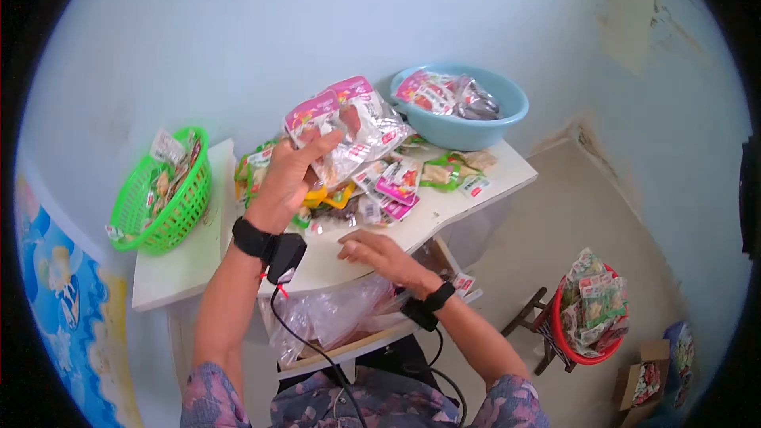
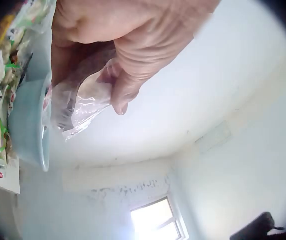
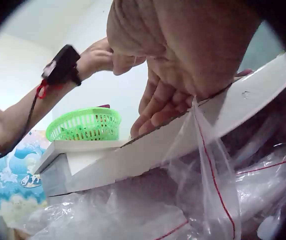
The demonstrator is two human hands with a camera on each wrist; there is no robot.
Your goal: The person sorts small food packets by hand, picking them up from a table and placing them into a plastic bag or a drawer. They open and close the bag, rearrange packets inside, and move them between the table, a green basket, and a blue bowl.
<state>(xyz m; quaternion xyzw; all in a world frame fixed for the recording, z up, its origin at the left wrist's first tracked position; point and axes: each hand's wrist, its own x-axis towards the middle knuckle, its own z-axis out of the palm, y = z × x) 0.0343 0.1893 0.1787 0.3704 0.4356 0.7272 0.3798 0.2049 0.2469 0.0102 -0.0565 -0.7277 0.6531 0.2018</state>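
Note:
My left hand (image 1: 289,174) grips clear packets with pink tops (image 1: 349,115), thumb across their front, raised over a pile of small food packets (image 1: 396,182). In the left wrist view, clear crinkled film (image 2: 90,102) shows between the thumb and fingers. Near the front edge of the white table (image 1: 317,269), my right hand (image 1: 376,254) lies low with loosely bent fingers and no packet in them. In the right wrist view, a clear bag with a red line (image 3: 208,160) rises from below the table edge to a peak right at this hand.
A blue basin (image 1: 468,131) with packets stands back right, a green basket (image 1: 170,222) at left. Below the tabletop an open drawer (image 1: 349,353) holds clear bags. A red basket (image 1: 563,333) of packets sits at right, near a cardboard box (image 1: 646,372).

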